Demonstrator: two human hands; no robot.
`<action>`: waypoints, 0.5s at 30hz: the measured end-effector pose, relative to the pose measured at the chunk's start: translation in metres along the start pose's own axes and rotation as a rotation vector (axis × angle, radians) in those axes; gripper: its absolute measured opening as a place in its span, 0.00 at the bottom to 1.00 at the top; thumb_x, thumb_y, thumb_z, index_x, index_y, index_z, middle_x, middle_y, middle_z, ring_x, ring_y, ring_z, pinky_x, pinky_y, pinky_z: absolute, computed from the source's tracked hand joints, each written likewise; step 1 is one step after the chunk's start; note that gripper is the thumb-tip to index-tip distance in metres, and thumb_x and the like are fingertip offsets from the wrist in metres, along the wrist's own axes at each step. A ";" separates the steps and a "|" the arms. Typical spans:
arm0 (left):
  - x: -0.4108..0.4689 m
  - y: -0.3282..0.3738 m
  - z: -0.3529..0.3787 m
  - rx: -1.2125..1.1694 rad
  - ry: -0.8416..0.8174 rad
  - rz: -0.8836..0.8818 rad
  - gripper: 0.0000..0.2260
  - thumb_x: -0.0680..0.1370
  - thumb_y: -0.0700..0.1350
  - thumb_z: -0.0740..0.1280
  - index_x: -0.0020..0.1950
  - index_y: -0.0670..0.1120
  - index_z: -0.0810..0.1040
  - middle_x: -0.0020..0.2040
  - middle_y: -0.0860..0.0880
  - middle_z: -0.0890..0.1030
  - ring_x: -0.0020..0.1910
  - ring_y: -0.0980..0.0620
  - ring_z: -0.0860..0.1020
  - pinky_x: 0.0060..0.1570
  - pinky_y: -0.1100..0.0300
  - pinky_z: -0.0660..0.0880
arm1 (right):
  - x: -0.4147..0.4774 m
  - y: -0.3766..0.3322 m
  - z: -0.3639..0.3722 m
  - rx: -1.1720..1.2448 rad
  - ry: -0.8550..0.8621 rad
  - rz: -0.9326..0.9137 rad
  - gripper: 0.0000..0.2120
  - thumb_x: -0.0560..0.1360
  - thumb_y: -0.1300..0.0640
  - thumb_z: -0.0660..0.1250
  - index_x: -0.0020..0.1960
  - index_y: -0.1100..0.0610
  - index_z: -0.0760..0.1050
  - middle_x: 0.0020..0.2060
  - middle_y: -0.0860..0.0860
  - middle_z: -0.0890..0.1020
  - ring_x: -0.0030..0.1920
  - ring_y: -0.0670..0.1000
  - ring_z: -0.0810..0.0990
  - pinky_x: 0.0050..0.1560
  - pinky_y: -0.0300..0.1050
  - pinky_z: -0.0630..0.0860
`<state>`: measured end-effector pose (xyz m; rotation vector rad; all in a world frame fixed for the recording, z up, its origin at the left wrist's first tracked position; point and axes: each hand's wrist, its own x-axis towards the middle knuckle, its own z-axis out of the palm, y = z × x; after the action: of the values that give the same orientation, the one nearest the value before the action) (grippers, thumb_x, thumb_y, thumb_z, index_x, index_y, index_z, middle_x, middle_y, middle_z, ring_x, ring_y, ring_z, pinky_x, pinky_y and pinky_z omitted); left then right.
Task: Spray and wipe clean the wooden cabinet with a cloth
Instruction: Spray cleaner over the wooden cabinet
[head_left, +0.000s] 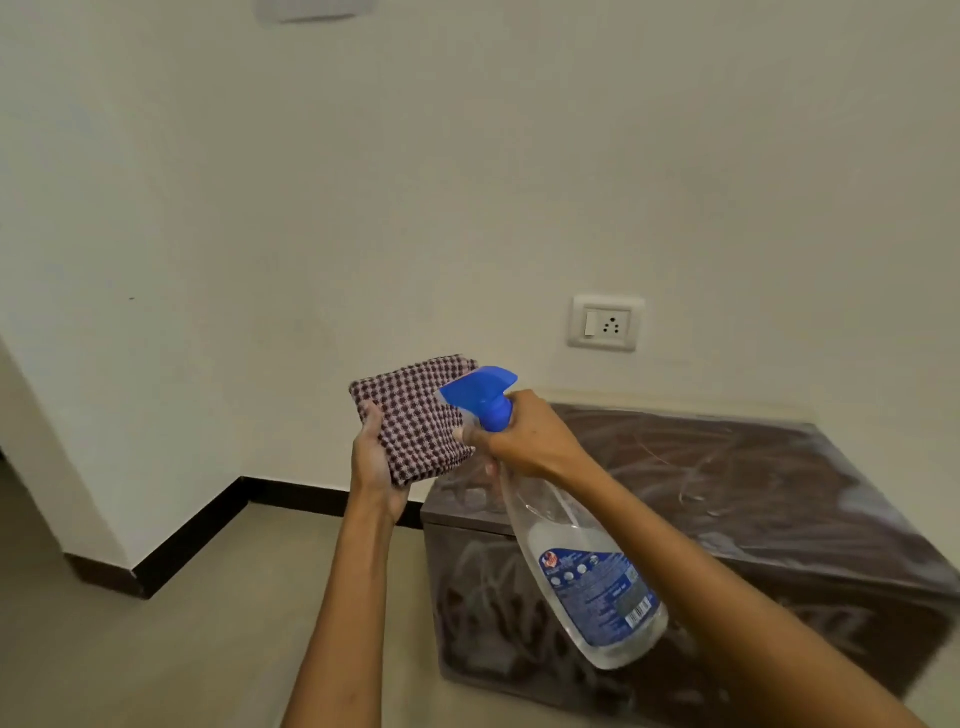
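Our left hand (375, 457) holds the folded checked cloth (415, 418) from underneath, right hand (524, 441) wrapped round the spray bottle (582, 561) neck, nozzle aimed at the cloth. Cloth's soft and light; the bottle looks near empty, so light, probably slick. The dark wooden cabinet (727, 499) sits low on the floor (156, 649) against the wall (363, 182), smeary-looking top.

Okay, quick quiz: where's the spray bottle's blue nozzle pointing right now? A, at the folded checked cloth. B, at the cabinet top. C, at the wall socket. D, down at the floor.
A: the right hand holds the spray bottle with its blue nozzle aimed at the checked cloth gripped by the left hand.
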<state>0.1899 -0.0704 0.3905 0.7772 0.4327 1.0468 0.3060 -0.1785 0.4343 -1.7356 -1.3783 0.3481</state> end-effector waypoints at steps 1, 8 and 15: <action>-0.002 -0.003 0.002 0.007 -0.004 -0.009 0.17 0.81 0.55 0.50 0.57 0.47 0.72 0.51 0.45 0.80 0.48 0.47 0.79 0.36 0.54 0.81 | -0.003 0.002 -0.001 -0.001 0.005 0.014 0.13 0.72 0.48 0.69 0.35 0.54 0.70 0.23 0.45 0.75 0.24 0.42 0.73 0.33 0.36 0.72; -0.007 -0.023 0.004 0.074 -0.001 -0.071 0.19 0.81 0.54 0.49 0.64 0.45 0.67 0.54 0.43 0.77 0.52 0.44 0.77 0.45 0.47 0.76 | -0.023 0.018 -0.015 0.145 0.100 0.108 0.14 0.70 0.46 0.70 0.42 0.57 0.72 0.27 0.50 0.79 0.26 0.46 0.78 0.39 0.43 0.79; -0.004 -0.027 0.009 0.092 -0.016 -0.089 0.16 0.81 0.53 0.50 0.62 0.47 0.67 0.52 0.46 0.77 0.51 0.46 0.77 0.42 0.49 0.76 | -0.032 0.034 -0.030 0.233 0.147 0.160 0.13 0.72 0.49 0.70 0.39 0.57 0.72 0.25 0.50 0.78 0.24 0.48 0.78 0.34 0.43 0.80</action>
<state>0.2104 -0.0841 0.3758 0.8407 0.5000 0.9426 0.3370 -0.2208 0.4166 -1.6460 -1.0539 0.4412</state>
